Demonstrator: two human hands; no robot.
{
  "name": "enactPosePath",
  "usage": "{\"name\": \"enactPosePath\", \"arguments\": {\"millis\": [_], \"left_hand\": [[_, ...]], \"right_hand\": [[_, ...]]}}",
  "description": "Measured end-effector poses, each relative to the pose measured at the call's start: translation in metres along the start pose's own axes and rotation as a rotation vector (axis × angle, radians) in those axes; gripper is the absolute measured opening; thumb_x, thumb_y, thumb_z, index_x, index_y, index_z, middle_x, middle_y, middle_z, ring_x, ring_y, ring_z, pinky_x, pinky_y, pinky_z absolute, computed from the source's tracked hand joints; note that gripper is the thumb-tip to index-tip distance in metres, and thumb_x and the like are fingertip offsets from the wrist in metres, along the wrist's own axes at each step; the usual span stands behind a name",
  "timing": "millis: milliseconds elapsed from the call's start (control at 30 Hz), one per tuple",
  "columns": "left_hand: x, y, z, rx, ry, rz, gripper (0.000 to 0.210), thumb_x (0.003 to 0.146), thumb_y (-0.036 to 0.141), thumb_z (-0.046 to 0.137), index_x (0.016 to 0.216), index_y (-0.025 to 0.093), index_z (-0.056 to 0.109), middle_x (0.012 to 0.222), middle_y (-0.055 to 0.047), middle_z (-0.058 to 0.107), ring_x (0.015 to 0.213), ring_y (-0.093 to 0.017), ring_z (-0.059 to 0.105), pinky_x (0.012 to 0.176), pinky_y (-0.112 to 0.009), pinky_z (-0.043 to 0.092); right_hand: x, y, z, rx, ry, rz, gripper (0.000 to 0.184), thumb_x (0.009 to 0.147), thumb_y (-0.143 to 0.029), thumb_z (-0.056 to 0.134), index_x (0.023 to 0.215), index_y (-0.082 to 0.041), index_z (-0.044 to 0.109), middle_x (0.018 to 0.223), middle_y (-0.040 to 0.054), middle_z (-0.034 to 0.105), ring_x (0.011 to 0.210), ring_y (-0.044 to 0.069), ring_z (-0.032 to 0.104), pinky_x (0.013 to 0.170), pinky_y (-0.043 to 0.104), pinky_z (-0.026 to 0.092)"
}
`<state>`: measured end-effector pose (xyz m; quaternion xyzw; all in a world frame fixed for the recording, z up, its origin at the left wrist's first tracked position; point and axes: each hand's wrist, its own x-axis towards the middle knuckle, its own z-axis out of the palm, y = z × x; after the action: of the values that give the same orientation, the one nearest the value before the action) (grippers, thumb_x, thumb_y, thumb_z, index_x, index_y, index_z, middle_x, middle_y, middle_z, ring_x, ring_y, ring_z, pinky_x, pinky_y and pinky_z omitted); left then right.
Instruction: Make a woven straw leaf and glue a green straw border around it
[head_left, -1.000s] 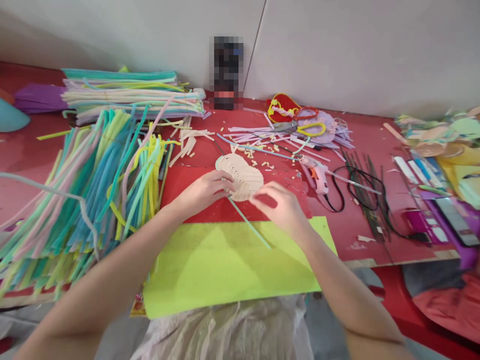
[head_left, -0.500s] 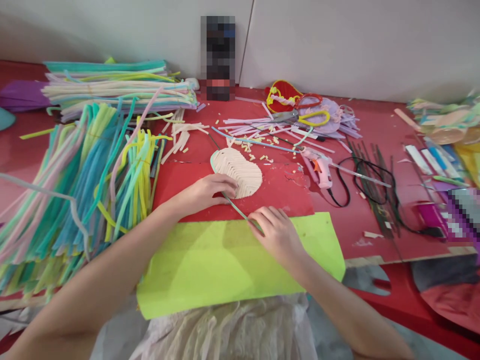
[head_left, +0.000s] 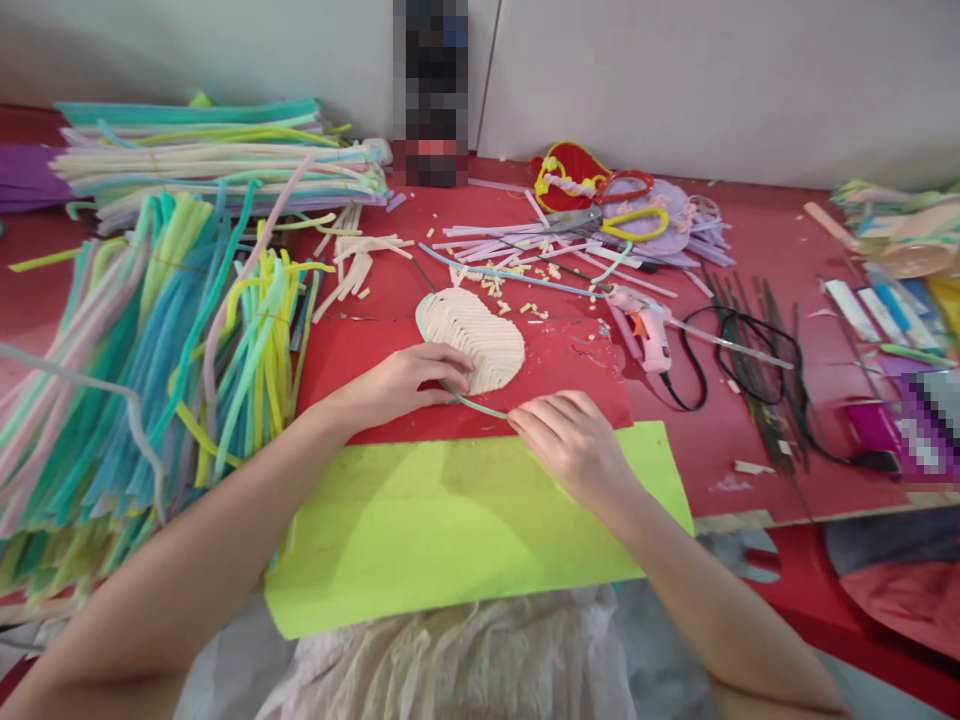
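Note:
A cream oval piece [head_left: 487, 345], made of pipe cleaner strips in a slanted pattern, lies on a red sheet [head_left: 352, 400]. A mint-green pipe cleaner [head_left: 484, 408] follows its left edge and leads out past its lower edge. My left hand [head_left: 420, 380] presses its fingers on the lower left of the oval, thumb at the edge where the pipe cleaner runs. To the right, my right hand [head_left: 566, 430] pinches the pipe cleaner's free part, its tip hidden by the fingers. Under my right wrist lies a lime-green sheet [head_left: 465, 530].
Bundles of coloured pipe cleaners [head_left: 150, 350] crowd the left side. A pink glue gun [head_left: 649, 330] with a black cord lies right of the oval. Scissors [head_left: 634, 225] rest among lilac strips behind. Dark thin stems [head_left: 757, 380] and white marker-like sticks [head_left: 855, 310] lie farther right.
My right hand has moved slightly right and up, bringing the pipe cleaner's free part round toward the oval's lower edge. My left hand stays on the oval. The camera view has shifted a little.

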<state>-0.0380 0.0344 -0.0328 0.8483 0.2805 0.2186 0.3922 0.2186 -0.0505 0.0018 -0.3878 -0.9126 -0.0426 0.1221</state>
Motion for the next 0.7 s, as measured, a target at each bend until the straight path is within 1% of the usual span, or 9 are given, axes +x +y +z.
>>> {"name": "enactPosePath", "arguments": {"millis": [100,200,300,467,700], "left_hand": [[0.001,-0.001,0.001,0.002,0.012,0.002,0.018,0.092,0.027,0.056,0.098,0.023,0.073,0.118,-0.006,0.065,0.112,-0.019,0.061,0.101,-0.033,0.047],[0.002,0.0,0.001,0.003,0.024,-0.006,0.019,0.092,0.027,0.055,0.096,0.022,0.073,0.116,-0.007,0.066,0.111,-0.019,0.061,0.1,-0.033,0.048],[0.003,0.0,0.001,0.007,0.028,-0.015,0.02,0.092,0.027,0.055,0.095,0.022,0.074,0.115,-0.007,0.067,0.109,-0.019,0.062,0.1,-0.034,0.049],[0.003,-0.001,0.001,0.02,0.038,0.001,0.02,0.092,0.026,0.055,0.095,0.023,0.074,0.115,-0.006,0.067,0.108,-0.018,0.063,0.098,-0.032,0.049],[0.004,0.0,0.001,0.019,0.039,-0.011,0.022,0.092,0.027,0.054,0.094,0.023,0.075,0.114,-0.006,0.068,0.107,-0.018,0.063,0.098,-0.032,0.05]], "right_hand": [[0.002,0.014,0.002,-0.002,0.015,-0.082,0.02,0.094,-0.01,0.049,0.1,-0.017,0.067,0.093,0.0054,0.073,0.089,0.019,0.062,0.085,0.037,0.043],[0.005,0.027,0.006,0.028,0.031,-0.145,0.022,0.095,-0.011,0.049,0.102,-0.019,0.068,0.097,0.0045,0.073,0.093,0.019,0.062,0.091,0.039,0.045],[0.006,0.037,0.012,0.07,0.052,-0.176,0.025,0.095,-0.011,0.048,0.103,-0.022,0.069,0.097,0.0034,0.074,0.094,0.018,0.062,0.094,0.041,0.046],[0.007,0.046,0.016,0.051,0.09,-0.221,0.024,0.095,-0.012,0.048,0.105,-0.02,0.069,0.099,0.0042,0.074,0.096,0.018,0.062,0.095,0.042,0.047],[0.009,0.053,0.019,0.186,0.095,-0.175,0.026,0.095,-0.013,0.051,0.11,-0.024,0.069,0.102,0.0036,0.074,0.099,0.018,0.064,0.095,0.044,0.049]]}}
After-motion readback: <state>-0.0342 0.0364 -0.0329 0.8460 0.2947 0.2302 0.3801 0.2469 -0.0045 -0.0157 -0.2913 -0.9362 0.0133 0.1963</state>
